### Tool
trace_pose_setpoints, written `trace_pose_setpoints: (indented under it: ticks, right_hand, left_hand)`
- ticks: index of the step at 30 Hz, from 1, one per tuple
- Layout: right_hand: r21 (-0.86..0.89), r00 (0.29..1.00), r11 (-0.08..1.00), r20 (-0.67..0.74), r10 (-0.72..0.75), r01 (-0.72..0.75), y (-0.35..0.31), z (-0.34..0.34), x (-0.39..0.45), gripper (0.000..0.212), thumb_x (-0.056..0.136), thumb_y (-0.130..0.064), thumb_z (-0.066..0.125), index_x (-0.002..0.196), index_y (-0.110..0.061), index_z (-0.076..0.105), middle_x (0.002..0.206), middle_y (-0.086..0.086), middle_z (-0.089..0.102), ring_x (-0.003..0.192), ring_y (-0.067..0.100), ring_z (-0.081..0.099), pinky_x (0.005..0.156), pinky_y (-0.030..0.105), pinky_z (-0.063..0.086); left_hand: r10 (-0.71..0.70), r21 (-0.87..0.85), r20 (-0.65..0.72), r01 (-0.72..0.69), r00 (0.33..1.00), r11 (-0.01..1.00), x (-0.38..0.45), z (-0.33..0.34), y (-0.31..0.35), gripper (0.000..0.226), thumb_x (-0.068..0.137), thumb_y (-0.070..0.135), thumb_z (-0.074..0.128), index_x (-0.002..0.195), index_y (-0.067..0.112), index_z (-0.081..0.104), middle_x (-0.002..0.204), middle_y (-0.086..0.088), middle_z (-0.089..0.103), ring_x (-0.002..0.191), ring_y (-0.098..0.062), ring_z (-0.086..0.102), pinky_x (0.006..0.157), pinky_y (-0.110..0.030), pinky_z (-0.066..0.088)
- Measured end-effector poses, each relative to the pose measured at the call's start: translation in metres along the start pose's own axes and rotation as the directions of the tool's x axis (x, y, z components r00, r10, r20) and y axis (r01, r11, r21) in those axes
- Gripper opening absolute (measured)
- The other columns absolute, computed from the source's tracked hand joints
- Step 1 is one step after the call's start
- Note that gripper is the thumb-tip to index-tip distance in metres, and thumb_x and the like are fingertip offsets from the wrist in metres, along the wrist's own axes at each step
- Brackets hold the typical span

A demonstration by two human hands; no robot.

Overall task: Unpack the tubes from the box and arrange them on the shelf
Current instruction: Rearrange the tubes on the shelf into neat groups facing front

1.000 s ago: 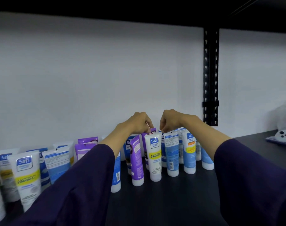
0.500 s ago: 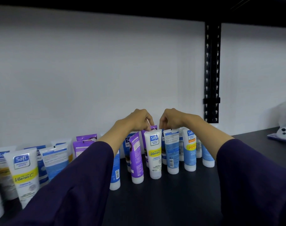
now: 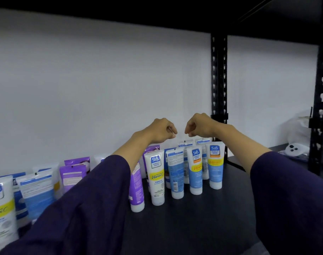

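Several tubes stand cap-down in rows on the dark shelf (image 3: 184, 227). In the middle group are a white Vitamin C tube (image 3: 157, 179), a blue-and-white tube (image 3: 175, 173), two blue-yellow tubes (image 3: 195, 170) (image 3: 215, 164) and a purple tube (image 3: 136, 188). My left hand (image 3: 160, 130) and my right hand (image 3: 199, 126) hover side by side just above this group. Neither touches a tube. Their fingers hang loosely curled and hold nothing. No box is in view.
More tubes lean along the back wall at the left, among them a white one (image 3: 2, 208) and purple ones (image 3: 72, 175). Black slotted posts (image 3: 218, 80) (image 3: 322, 107) rise at the right. A white plastic item (image 3: 297, 148) lies at the far right.
Both hands have let go of the tube tops they pinched and risen above the group. The view has shifted slightly, showing more of the shelf's right side.
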State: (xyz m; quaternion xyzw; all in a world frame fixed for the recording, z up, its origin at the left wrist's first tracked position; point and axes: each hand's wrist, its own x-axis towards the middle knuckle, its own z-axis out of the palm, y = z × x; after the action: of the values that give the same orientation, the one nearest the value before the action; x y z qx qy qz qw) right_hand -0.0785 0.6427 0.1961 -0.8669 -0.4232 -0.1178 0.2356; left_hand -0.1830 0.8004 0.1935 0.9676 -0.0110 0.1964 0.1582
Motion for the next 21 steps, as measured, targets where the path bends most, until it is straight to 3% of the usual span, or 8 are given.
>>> trace_pose_setpoints:
  ticks: [3, 8, 16, 21]
  right_hand:
    - [-0.040, 0.998, 0.998, 0.022, 0.058, -0.058, 0.021, -0.001, -0.002, 0.018, 0.082, -0.004, 0.071, 0.099, -0.010, 0.072, 0.099, 0.007, 0.071, 0.093, 0.017, 0.064, 0.085, 0.026, 0.051]
    - [-0.073, 0.994, 0.992, 0.036, 0.104, -0.101, 0.044, 0.002, -0.002, 0.018, 0.081, -0.011, 0.073, 0.099, -0.008, 0.071, 0.101, 0.007, 0.068, 0.097, 0.021, 0.063, 0.090, 0.036, 0.054]
    - [-0.127, 0.993, 0.985, -0.030, 0.112, -0.115, 0.056, 0.010, 0.006, 0.005, 0.080, -0.010, 0.072, 0.083, -0.006, 0.073, 0.091, 0.011, 0.071, 0.084, 0.021, 0.065, 0.073, 0.029, 0.053]
    - [-0.110, 0.987, 0.983, -0.077, 0.139, -0.147, 0.071, 0.014, 0.010, 0.008, 0.080, -0.020, 0.073, 0.085, -0.016, 0.068, 0.108, 0.010, 0.060, 0.094, 0.023, 0.058, 0.075, 0.030, 0.047]
  left_hand:
    - [0.004, 0.023, 0.045, -0.005, 0.999, 1.000, 0.014, 0.016, 0.012, 0.026, 0.091, 0.012, 0.062, 0.117, 0.009, 0.066, 0.119, -0.009, 0.065, 0.110, -0.020, 0.059, 0.094, -0.025, 0.045]
    - [0.006, 0.054, 0.080, -0.011, 0.997, 0.999, 0.033, 0.034, 0.019, 0.031, 0.091, 0.009, 0.062, 0.121, 0.004, 0.062, 0.123, -0.012, 0.063, 0.114, -0.022, 0.058, 0.096, -0.026, 0.043]
    - [0.040, 0.127, 0.154, -0.059, 0.987, 0.990, 0.048, 0.047, 0.019, 0.030, 0.088, -0.006, 0.057, 0.114, 0.005, 0.066, 0.118, -0.012, 0.064, 0.108, -0.022, 0.060, 0.086, -0.023, 0.046]
    - [0.075, 0.048, 0.143, -0.082, 0.987, 0.995, 0.051, 0.049, 0.017, 0.028, 0.084, -0.012, 0.058, 0.104, 0.003, 0.071, 0.111, -0.012, 0.068, 0.103, -0.021, 0.062, 0.086, -0.023, 0.049]
